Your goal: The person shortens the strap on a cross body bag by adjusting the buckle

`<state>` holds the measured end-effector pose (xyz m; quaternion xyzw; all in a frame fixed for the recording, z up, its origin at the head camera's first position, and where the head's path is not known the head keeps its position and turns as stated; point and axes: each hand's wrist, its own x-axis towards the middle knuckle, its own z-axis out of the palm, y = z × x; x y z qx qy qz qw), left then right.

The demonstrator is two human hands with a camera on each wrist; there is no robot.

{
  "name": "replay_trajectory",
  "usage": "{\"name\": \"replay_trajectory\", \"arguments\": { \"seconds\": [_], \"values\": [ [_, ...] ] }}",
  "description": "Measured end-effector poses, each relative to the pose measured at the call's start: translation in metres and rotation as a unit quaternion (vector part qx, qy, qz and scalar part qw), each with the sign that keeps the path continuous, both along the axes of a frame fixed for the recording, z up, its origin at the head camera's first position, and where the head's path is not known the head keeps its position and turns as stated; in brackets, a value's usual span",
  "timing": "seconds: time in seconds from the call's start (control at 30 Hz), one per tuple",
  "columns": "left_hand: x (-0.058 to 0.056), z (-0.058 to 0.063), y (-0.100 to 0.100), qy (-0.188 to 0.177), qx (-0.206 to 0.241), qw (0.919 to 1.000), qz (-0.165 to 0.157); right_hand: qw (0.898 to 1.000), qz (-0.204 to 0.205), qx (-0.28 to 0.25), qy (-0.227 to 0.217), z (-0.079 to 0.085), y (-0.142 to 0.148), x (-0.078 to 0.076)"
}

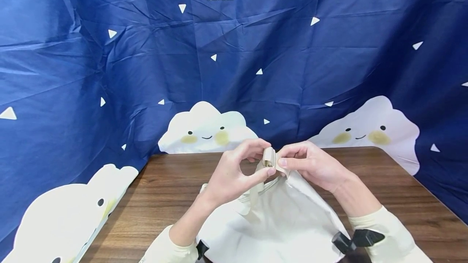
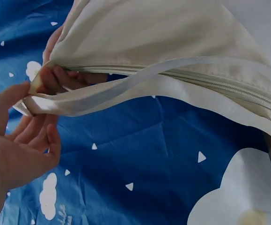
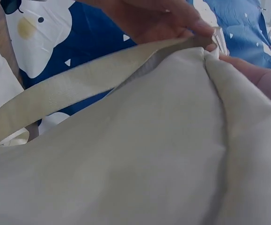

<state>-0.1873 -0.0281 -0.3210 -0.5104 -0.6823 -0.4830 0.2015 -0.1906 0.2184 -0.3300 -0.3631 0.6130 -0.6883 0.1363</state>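
Observation:
A cream cloth bag point(image 1: 281, 226) hangs between both hands above the table, its upper corner raised. Along its edge runs a zipper point(image 2: 219, 86), and a flat webbing strap point(image 2: 98, 99) loops beside it. At the raised corner my left hand point(image 1: 232, 175) pinches a small beige buckle point(image 1: 269, 157) between thumb and fingers. Just to the right, my right hand point(image 1: 316, 165) pinches the tab of the bag's corner next to the buckle, thumb on top. In the right wrist view, the bag's body point(image 3: 126, 154) covers most of the right hand.
The dark wooden table point(image 1: 146, 198) lies under the bag and arms. Behind it and at the left hangs a blue curtain point(image 1: 234, 80) with white clouds and triangles. Black camera mounts point(image 1: 367, 238) sit on the cream sleeves, one close to the bag's right side.

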Motion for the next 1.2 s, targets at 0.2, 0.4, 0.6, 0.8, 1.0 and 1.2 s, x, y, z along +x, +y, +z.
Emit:
{"name": "replay_trajectory", "arguments": {
  "seconds": [0.2, 0.4, 0.6, 0.8, 1.0, 1.2],
  "values": [
    [0.000, 0.001, -0.002, -0.001, 0.000, 1.0000, 0.010, 1.000, -0.027, 0.008, -0.007, 0.000, -0.002, 0.001],
    [-0.002, 0.000, 0.000, -0.002, 0.021, 0.9997, 0.016, 1.000, 0.011, 0.026, -0.008, -0.006, 0.006, -0.007],
    [-0.003, -0.002, 0.000, -0.020, 0.028, 0.9993, 0.016, 0.999, 0.022, 0.034, -0.001, -0.011, 0.008, -0.014],
    [-0.004, -0.003, -0.002, -0.046, 0.005, 0.9988, 0.018, 1.000, 0.015, 0.024, 0.000, -0.012, 0.007, -0.015],
    [-0.005, -0.004, 0.000, -0.041, -0.027, 0.9988, -0.005, 1.000, 0.004, 0.025, -0.007, -0.010, 0.003, -0.010],
    [-0.006, -0.004, 0.000, -0.014, -0.037, 0.9992, 0.003, 0.999, -0.011, 0.034, 0.000, -0.006, -0.002, -0.006]
  ]
}}
